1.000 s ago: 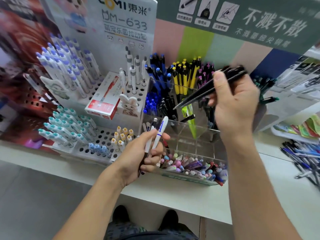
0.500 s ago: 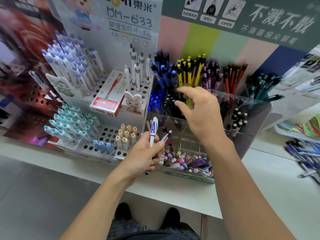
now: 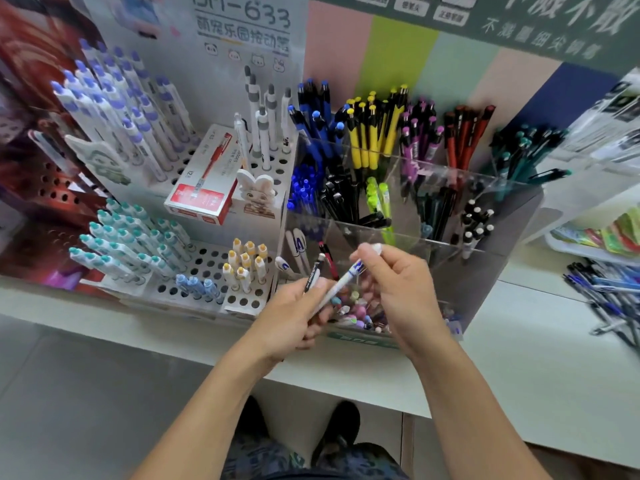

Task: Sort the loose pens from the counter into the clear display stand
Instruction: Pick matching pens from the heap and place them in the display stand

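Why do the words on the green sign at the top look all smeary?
In the head view, the green sign near the top edge is motion-blurred and stretched by the wide lens; the hands, left hand and right hand, sit centre-frame and look sharper, as does the white pen.

The stand point(image 3: 450, 209) is clear, glossy plastic with smooth walls that catch reflections. The white pen point(image 3: 341, 282) has a smooth plastic barrel with blue print; the black pen point(image 3: 313, 277) looks like glossy plastic with white lettering. The counter point(image 3: 519, 358) is a smooth, matt white surface. The rack point(image 3: 207, 268) is matt white plastic, perforated with round holes. The box point(image 3: 204, 178) looks like coated card, slightly shiny. The floor point(image 3: 69, 393) is grey and matt. The backboard point(image 3: 249, 64) looks like printed card.
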A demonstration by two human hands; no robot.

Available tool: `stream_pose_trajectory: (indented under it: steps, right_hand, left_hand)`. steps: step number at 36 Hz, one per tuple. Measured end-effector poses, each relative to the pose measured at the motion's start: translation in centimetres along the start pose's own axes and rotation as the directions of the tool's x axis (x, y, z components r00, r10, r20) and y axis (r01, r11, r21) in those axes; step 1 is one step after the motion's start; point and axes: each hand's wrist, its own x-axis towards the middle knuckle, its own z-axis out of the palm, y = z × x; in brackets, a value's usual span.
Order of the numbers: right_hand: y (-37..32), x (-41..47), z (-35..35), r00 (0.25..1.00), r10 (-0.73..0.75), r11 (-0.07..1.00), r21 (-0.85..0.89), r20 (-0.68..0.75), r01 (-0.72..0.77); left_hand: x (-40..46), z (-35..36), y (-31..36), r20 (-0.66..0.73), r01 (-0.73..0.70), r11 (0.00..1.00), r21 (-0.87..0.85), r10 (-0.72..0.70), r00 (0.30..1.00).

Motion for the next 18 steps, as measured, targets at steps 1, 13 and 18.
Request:
stream_pose_trajectory:
  steps: [1, 13, 18]
  right_hand:
    - [-0.3, 0.3, -0.4, 0.990, -0.092, 0.995, 0.015, -0.103, 0.094]
    - [-0.3, 2.5, 4.1, 0.814, -0.569, 0.618, -0.593, 0.117, 0.517]
    - [1.1, 3.7, 5.9, 0.870, -0.459, 0.552, -0.709, 0.181, 0.439]
  left_hand:
    - [0.4, -0.1, -0.4, -0.122, -0.054, 0.997, 0.060, 0.061, 0.991]
    - [1.2, -2.3, -1.7, -0.280, -0.190, 0.949, -0.252, 0.117, 0.953]
    - [1.2, -2.2, -1.4, -0.303, -0.188, 0.949, -0.252, 0.108, 0.947]
